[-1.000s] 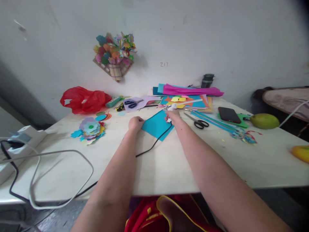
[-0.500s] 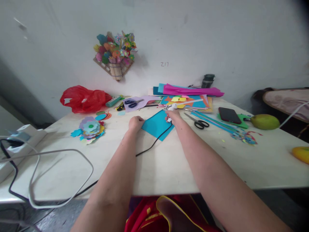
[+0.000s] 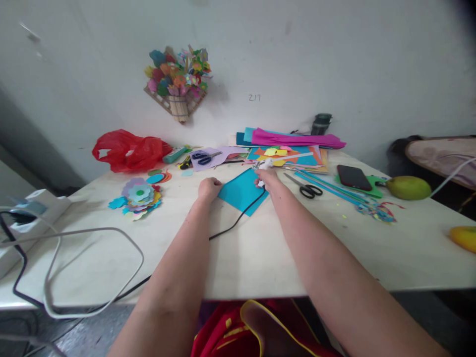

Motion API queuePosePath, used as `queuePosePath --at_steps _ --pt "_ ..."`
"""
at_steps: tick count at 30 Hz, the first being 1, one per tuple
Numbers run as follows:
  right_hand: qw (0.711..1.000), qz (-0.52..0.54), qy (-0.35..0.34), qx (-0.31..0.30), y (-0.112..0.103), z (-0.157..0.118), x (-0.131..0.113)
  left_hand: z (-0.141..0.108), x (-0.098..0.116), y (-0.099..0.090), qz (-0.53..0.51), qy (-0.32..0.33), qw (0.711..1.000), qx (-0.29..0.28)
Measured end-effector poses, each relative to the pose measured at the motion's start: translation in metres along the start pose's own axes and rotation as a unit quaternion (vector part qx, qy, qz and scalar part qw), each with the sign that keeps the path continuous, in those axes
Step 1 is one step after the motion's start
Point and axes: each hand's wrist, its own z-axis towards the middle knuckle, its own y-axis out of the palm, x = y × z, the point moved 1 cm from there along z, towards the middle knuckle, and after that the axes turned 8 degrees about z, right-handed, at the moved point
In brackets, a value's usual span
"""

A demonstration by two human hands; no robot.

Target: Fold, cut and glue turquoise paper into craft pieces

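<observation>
A blue sheet of paper lies turned like a diamond on the table in front of me. My left hand is closed at its left corner, the fingertips pinching the edge. In my right hand is a white glue gun, held over the upper right side of the sheet. Its black cord runs across the paper and under my left forearm. The fingers partly cover the glue gun, and its tip is too small to make out clearly. Just right of that hand lie black-handled scissors.
Paper flowers are stacked at left, near a red plastic bag. A power strip and looping white cable take up the left edge. Paper strips, a phone and a green mango lie right. Coloured sheets sit behind.
</observation>
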Motion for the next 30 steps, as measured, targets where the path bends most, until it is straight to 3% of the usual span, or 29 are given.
queuePosePath --at_steps 20,30 --pt "1.0 0.001 0.001 0.01 0.0 0.004 0.002 -0.003 -0.003 -0.008 0.002 0.033 0.999 -0.002" --pt "1.0 -0.003 0.0 -0.012 0.001 -0.005 -0.002 -0.006 -0.001 -0.011 0.036 0.018 0.999 0.001"
